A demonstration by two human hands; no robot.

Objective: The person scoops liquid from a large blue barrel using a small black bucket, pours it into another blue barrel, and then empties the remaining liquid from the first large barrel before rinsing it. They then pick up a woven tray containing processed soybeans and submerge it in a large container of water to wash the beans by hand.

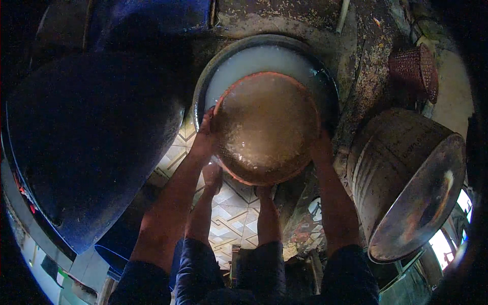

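My left hand (205, 134) grips the left edge of a wide round sieve (267, 127) with an orange-red rim. On its opposite side, my right hand (321, 148) lies in shadow, closed against the rim. The sieve's brown inside looks wet and glints near its lower part; what lies in it is hard to make out. Beneath and beyond it stands a large dark round tub (200, 86) of cloudy whitish liquid (244, 62). The sieve covers much of the tub's near side. Whether it touches the liquid, I cannot tell.
A big dark rounded container (96, 147) fills the left. At the right, a ribbed metal drum (394, 157) leans near a reddish woven basket (414, 71). Patterned tiles (231, 223) show between my legs. Debris-strewn ground (376, 91) runs past the tub's right side.
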